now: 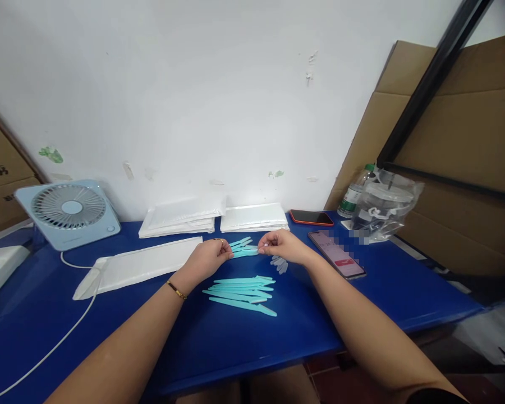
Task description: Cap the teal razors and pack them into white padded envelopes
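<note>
Several thin turquoise sticks (240, 243) fan out between my hands over the blue table. My left hand (212, 255) pinches their left ends. At the right end of one of them, the fingers of my right hand (280, 246) are pressed together. Small translucent pieces (279, 263) lie just below my right hand. Nearer to me, a loose row of turquoise sticks (240, 287) lies flat on the table, with one stick (243, 304) closest to the front.
A blue fan (72, 207) stands at left, its white cable crossing a long white packet (138, 265). White packet stacks (179, 220) line the wall. Two phones (311, 217) (336, 255), a bottle (352, 196) and a bagged cup (385, 205) are at right.
</note>
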Action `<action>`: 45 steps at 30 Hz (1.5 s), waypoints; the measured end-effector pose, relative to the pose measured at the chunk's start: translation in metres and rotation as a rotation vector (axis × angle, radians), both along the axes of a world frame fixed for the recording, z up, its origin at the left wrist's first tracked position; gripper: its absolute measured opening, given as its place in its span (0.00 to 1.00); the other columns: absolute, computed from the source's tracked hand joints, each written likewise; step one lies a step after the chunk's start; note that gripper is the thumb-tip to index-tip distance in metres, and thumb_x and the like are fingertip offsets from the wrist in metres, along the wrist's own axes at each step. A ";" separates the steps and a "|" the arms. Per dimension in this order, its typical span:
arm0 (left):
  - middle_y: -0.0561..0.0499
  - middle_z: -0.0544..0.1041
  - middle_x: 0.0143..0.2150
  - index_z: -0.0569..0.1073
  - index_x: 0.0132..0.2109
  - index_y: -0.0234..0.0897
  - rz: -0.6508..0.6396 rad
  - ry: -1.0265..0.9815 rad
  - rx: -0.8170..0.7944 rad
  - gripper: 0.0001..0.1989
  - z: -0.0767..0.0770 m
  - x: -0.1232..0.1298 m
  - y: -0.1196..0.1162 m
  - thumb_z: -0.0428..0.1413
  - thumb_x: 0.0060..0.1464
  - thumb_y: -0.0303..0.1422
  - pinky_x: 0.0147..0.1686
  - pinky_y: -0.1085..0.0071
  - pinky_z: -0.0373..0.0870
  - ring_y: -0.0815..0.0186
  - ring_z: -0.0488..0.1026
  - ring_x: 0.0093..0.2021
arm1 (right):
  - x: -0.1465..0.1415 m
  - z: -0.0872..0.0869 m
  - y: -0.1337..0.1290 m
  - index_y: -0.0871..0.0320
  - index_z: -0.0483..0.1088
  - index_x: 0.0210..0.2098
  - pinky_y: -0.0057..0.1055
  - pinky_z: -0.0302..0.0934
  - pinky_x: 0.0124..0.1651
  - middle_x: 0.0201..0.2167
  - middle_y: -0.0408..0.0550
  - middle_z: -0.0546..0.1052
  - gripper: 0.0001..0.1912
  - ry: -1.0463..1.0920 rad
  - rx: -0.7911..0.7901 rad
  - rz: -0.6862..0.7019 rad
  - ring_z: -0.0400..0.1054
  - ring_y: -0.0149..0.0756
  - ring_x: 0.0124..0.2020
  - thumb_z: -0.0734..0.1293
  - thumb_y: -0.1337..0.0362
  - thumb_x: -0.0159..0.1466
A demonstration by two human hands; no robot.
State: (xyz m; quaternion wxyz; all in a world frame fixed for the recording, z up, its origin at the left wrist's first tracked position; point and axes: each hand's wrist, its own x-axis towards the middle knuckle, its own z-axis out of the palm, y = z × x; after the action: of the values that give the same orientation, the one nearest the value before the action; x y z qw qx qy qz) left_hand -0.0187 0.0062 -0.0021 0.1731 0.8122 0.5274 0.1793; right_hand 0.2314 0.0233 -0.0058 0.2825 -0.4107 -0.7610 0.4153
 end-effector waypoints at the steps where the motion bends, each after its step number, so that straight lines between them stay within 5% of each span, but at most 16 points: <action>1: 0.52 0.74 0.28 0.71 0.32 0.40 -0.004 -0.001 0.003 0.09 0.000 0.001 -0.001 0.50 0.53 0.39 0.27 0.73 0.58 0.65 0.69 0.29 | -0.004 -0.002 -0.001 0.62 0.74 0.32 0.25 0.57 0.27 0.23 0.43 0.71 0.14 -0.006 0.006 0.007 0.63 0.27 0.24 0.69 0.56 0.53; 7: 0.52 0.76 0.31 0.73 0.34 0.39 -0.029 0.038 0.060 0.09 0.000 0.004 -0.005 0.50 0.54 0.38 0.31 0.71 0.61 0.64 0.70 0.32 | -0.010 -0.002 -0.001 0.59 0.76 0.33 0.27 0.59 0.29 0.25 0.44 0.75 0.11 -0.112 0.148 -0.048 0.66 0.31 0.26 0.67 0.58 0.55; 14: 0.50 0.76 0.39 0.74 0.39 0.40 -0.062 0.010 0.068 0.10 0.004 0.003 -0.008 0.52 0.53 0.37 0.36 0.71 0.63 0.64 0.71 0.37 | 0.045 0.010 0.011 0.59 0.76 0.31 0.29 0.59 0.33 0.27 0.47 0.77 0.10 -0.414 0.316 -0.392 0.69 0.36 0.30 0.65 0.61 0.56; 19: 0.52 0.76 0.34 0.76 0.38 0.41 -0.272 0.047 -0.128 0.11 0.008 0.008 -0.019 0.54 0.50 0.40 0.31 0.73 0.62 0.65 0.71 0.34 | 0.050 -0.001 0.016 0.57 0.75 0.27 0.28 0.56 0.30 0.26 0.46 0.76 0.07 -0.602 0.217 -0.393 0.68 0.35 0.28 0.68 0.61 0.52; 25: 0.51 0.76 0.31 0.76 0.32 0.40 -0.257 0.090 -0.141 0.08 -0.001 0.015 -0.021 0.55 0.48 0.38 0.28 0.72 0.59 0.64 0.70 0.31 | 0.042 -0.011 0.020 0.58 0.74 0.26 0.27 0.56 0.30 0.26 0.47 0.75 0.05 -0.667 0.227 -0.370 0.67 0.34 0.28 0.69 0.63 0.51; 28: 0.50 0.75 0.30 0.74 0.31 0.39 -0.201 0.081 -0.116 0.08 0.000 0.014 -0.020 0.52 0.50 0.36 0.28 0.71 0.59 0.64 0.69 0.31 | 0.043 -0.007 0.018 0.59 0.72 0.25 0.27 0.56 0.29 0.24 0.46 0.75 0.06 -0.591 0.248 -0.388 0.67 0.33 0.27 0.68 0.62 0.53; 33: 0.51 0.75 0.32 0.68 0.36 0.38 -0.091 -0.068 -0.089 0.08 0.004 0.003 -0.012 0.46 0.54 0.33 0.28 0.72 0.60 0.66 0.69 0.29 | 0.035 0.006 0.006 0.60 0.71 0.35 0.28 0.60 0.29 0.23 0.45 0.75 0.12 -0.105 0.123 -0.282 0.69 0.32 0.24 0.67 0.57 0.56; 38: 0.52 0.75 0.32 0.66 0.37 0.38 -0.053 -0.197 -0.099 0.08 -0.001 -0.006 0.000 0.46 0.54 0.35 0.30 0.73 0.62 0.67 0.68 0.31 | 0.014 0.003 -0.003 0.61 0.74 0.32 0.33 0.66 0.39 0.31 0.50 0.78 0.15 0.229 0.066 -0.213 0.73 0.38 0.34 0.73 0.57 0.50; 45: 0.52 0.75 0.30 0.66 0.36 0.37 0.000 -0.265 -0.157 0.10 -0.003 -0.006 0.006 0.48 0.53 0.39 0.28 0.73 0.61 0.68 0.68 0.28 | 0.006 0.002 -0.008 0.62 0.75 0.32 0.37 0.69 0.41 0.30 0.52 0.80 0.17 0.237 0.005 -0.216 0.75 0.43 0.36 0.75 0.57 0.46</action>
State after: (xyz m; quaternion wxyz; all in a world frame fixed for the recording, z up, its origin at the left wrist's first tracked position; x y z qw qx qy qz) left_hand -0.0246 0.0121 -0.0054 0.3042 0.7655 0.5121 0.2433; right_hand 0.2378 0.0156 -0.0039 0.4142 -0.4376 -0.6749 0.4260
